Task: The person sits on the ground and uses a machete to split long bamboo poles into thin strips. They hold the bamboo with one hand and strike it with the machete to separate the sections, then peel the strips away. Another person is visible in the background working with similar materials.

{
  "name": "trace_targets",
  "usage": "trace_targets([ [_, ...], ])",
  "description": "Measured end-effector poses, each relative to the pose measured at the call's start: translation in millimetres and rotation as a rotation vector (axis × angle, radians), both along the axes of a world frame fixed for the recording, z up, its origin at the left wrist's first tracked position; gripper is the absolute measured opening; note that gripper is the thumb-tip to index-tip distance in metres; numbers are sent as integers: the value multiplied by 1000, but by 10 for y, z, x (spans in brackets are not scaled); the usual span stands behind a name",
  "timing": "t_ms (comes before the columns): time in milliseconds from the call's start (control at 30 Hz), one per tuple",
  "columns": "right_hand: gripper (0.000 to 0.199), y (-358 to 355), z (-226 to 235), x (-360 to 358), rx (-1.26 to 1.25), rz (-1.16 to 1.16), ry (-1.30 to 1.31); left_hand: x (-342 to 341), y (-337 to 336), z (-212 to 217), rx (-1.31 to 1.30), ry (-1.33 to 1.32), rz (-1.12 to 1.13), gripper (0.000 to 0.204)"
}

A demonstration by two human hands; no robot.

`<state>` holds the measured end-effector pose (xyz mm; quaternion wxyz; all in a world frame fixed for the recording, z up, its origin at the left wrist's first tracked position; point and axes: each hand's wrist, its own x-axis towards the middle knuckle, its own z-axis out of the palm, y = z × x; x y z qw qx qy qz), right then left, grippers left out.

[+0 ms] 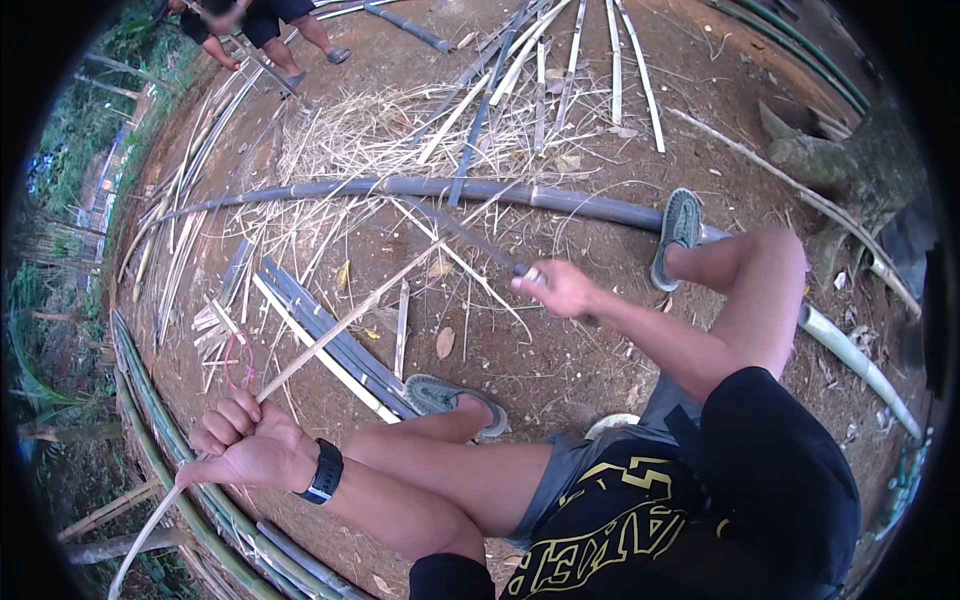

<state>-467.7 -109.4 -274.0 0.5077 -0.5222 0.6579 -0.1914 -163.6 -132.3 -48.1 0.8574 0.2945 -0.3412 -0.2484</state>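
Note:
My left hand (pixel 255 445), with a dark watch on its wrist, is closed around a long pale bamboo strip (pixel 345 322). One end of the strip hangs down past my thumb at the lower left; the other slants up and away over the ground. In my right hand (pixel 562 290) is the handle of a long-bladed knife (pixel 478 243). Its blade, blurred by motion, points up and to the left and crosses the strip in view; I cannot tell whether they touch. Beyond it a dark bamboo pole (pixel 420 187) lies across the ground, by my right shoe (pixel 680 235).
Split dark bamboo slats (pixel 335 335) lie near my left shoe (pixel 450 400). Shavings (pixel 370 130) and long strips (pixel 570 70) cover the ground ahead. Green poles (pixel 215 505) line the left. A tree stump (pixel 850 170) stands right. Another person (pixel 275 25) is at the far left.

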Motion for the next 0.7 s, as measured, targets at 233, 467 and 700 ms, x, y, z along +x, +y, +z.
trace_targets([
  [233,64,-66,-884,-449,146,-173,238,36,48,63,-21,5,40,60],
  [467,52,264,-691,-42,182,-360,-234,1258,687,1376,-183,-241,-250,57],
  [700,48,490,-737,241,283,-824,-478,1577,824,2380,-145,-392,-377,52],
])
